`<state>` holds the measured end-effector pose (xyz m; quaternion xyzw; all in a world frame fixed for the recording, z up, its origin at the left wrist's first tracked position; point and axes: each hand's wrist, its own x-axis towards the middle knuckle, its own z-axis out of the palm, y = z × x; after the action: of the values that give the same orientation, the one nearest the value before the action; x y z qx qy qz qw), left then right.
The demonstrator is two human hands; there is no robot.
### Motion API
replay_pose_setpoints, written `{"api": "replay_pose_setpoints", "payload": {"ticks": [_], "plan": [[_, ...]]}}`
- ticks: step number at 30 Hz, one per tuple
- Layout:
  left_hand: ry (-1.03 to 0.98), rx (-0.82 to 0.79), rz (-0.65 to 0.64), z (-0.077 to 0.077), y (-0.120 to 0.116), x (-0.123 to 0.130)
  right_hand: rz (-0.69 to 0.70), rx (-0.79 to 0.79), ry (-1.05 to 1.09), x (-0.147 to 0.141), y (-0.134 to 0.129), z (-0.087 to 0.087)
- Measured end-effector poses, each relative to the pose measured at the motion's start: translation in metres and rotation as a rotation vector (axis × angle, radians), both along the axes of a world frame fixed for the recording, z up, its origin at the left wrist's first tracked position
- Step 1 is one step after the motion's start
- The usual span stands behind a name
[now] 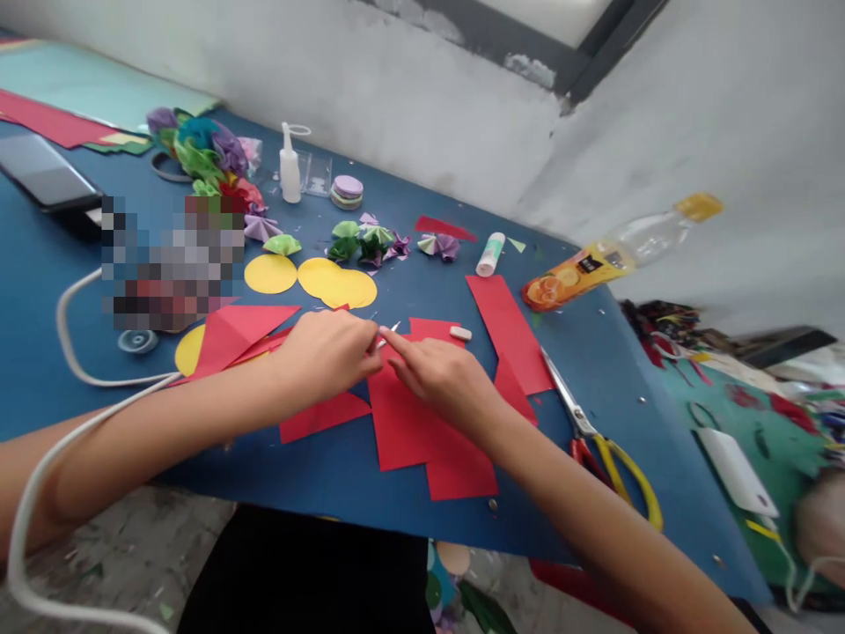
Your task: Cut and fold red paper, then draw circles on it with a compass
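Note:
My left hand (334,352) is closed, its fingertips pinched around a slim white stick (394,328) with a pointed end; its exact kind is too small to tell. My right hand (449,379) has its index finger stretched out, the tip at the stick and against my left fingers. Its other fingers are partly hidden. Beneath both hands lie overlapping sheets of red paper (402,431). Close to my right knuckles, a small white eraser-like block (460,334) rests on the red paper. Left of my left hand are folded red pieces (244,333) over a yellow disc (188,350).
Yellow paper circles (270,274), pleated paper pieces (370,246), a glue stick (490,254) and a white squeeze bottle (290,172) lie beyond. At right are scissors (581,423) and a juice bottle (594,264). A white cable (62,321) crosses my left arm.

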<state>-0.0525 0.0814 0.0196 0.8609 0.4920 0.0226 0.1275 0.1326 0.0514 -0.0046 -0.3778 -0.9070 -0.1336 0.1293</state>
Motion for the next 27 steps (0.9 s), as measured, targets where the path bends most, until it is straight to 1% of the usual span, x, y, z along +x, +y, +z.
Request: {"api": "replay_pose_setpoints", "payload": {"ticks": [2,4,5,7,8,10,12,13,14,15,17,19,20,21,22,23,25,27], "plan": [[-0.099,0.052,-0.012,0.003,-0.004,-0.002,0.05,-0.007,-0.014,-0.009,0.007,0.002],[-0.244,0.161,-0.037,0.004,-0.008,-0.005,0.062,-0.021,0.056,-0.008,0.018,0.007],[-0.318,0.229,-0.059,0.004,-0.009,-0.007,0.037,-0.031,0.138,-0.005,0.023,0.009],[-0.414,0.349,-0.12,-0.001,-0.008,-0.011,-0.091,-0.105,0.415,0.004,0.031,0.013],[-0.422,0.385,-0.161,-0.004,-0.008,-0.012,-0.17,-0.199,0.584,0.008,0.033,0.013],[-0.353,0.384,-0.265,-0.013,-0.007,-0.014,-0.269,-0.471,0.914,0.015,0.034,0.009],[-0.238,0.328,-0.377,-0.023,-0.01,-0.016,-0.268,-0.724,1.123,0.017,0.031,-0.001],[-0.192,0.302,-0.42,-0.026,-0.013,-0.017,-0.251,-0.8,1.166,0.018,0.029,-0.007],[-0.162,0.291,-0.447,-0.028,-0.017,-0.018,-0.235,-0.843,1.186,0.018,0.027,-0.013],[-0.152,0.278,-0.471,-0.029,-0.023,-0.02,-0.223,-0.863,1.195,0.018,0.026,-0.019],[-0.167,0.206,-0.537,-0.023,-0.036,-0.022,-0.21,-0.879,1.214,0.019,0.024,-0.027],[-0.22,-0.073,-0.736,-0.014,-0.048,-0.023,-0.202,-0.891,1.242,0.021,0.024,-0.031],[-0.24,-0.183,-0.819,-0.01,-0.052,-0.022,-0.2,-0.897,1.254,0.023,0.024,-0.031],[-0.257,-0.222,-0.87,-0.008,-0.055,-0.02,-0.199,-0.908,1.265,0.024,0.025,-0.03],[-0.264,-0.209,-0.899,-0.007,-0.056,-0.018,-0.194,-0.924,1.272,0.025,0.025,-0.029],[-0.271,-0.16,-0.912,-0.009,-0.056,-0.014,-0.184,-0.943,1.279,0.025,0.025,-0.027],[-0.294,-0.049,-0.917,-0.017,-0.054,-0.008,-0.156,-0.99,1.289,0.025,0.024,-0.024],[-0.33,-0.021,-0.915,-0.028,-0.052,-0.003,-0.138,-1.017,1.29,0.025,0.022,-0.02]]}}
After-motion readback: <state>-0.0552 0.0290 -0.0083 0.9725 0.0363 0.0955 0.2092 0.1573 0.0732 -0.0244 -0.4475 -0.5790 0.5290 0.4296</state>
